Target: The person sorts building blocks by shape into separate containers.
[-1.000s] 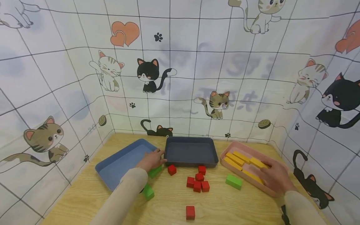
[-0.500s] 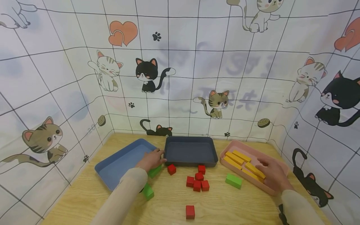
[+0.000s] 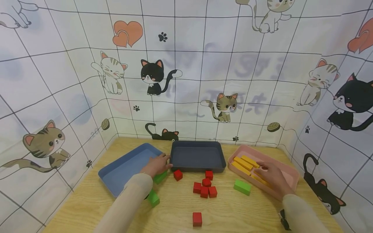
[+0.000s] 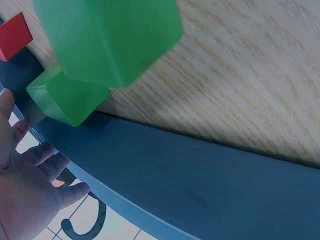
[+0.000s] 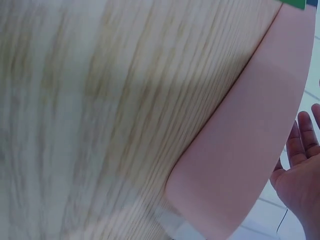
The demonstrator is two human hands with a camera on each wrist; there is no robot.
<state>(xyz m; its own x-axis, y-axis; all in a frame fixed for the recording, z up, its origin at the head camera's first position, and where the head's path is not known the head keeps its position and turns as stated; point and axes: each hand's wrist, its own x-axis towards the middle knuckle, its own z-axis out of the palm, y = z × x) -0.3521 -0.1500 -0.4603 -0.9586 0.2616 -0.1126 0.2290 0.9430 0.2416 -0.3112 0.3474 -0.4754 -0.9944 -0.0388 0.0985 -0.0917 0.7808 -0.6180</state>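
My left hand (image 3: 157, 165) rests with relaxed fingers on the near right corner of the light blue tray (image 3: 125, 166), just above a green block (image 3: 161, 177). The left wrist view shows that hand (image 4: 25, 185) spread and holding nothing, beside the tray wall (image 4: 200, 170) and two green blocks (image 4: 65, 100). My right hand (image 3: 269, 176) hovers flat over the yellow blocks (image 3: 243, 163) in the pink tray (image 3: 289, 176). In the right wrist view its fingers (image 5: 300, 145) are straight, past the tray's outer wall (image 5: 250, 125).
A dark navy tray (image 3: 196, 155) stands between the two others. Red cubes (image 3: 205, 189) cluster in front of it, with one (image 3: 178, 175) to the left and one (image 3: 197, 219) nearer me. Two more green blocks (image 3: 242, 187) (image 3: 153, 198) lie on the wooden table (image 3: 233, 213). Cat-print cloth walls surround it.
My right hand has slid left and away from me across the pink tray, now covering the nearer yellow blocks. The left hand has stayed put.
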